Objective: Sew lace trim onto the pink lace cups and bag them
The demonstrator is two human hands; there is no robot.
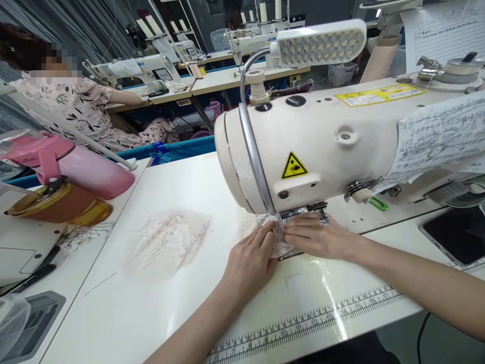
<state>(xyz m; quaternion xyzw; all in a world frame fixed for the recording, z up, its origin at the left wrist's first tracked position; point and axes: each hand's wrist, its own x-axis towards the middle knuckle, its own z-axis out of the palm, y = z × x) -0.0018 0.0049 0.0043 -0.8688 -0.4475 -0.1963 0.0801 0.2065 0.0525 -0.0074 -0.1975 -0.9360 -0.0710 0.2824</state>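
Observation:
A piece of pale lace fabric (281, 247) lies under the needle area of a cream sewing machine (322, 146). My left hand (252, 253) rests on the lace from the left, fingers bent forward and pressing down, close to the presser foot (279, 222). From the right, my right hand (314, 236) lies flat over the same lace with its fingers stretched out. Neither hand appears to grip the fabric; both press it against the machine bed. Part of the lace is hidden beneath my fingers. More sheer lace pieces (164, 245) with loose threads lie on the table to the left.
A printed ruler (303, 323) runs along the table's front edge. At right lies a dark phone (456, 232). A pink bottle (87, 167) and an amber cup (64, 202) stand at left. An LED lamp (322, 43) hangs above. Another person (76, 106) sits beyond at a machine.

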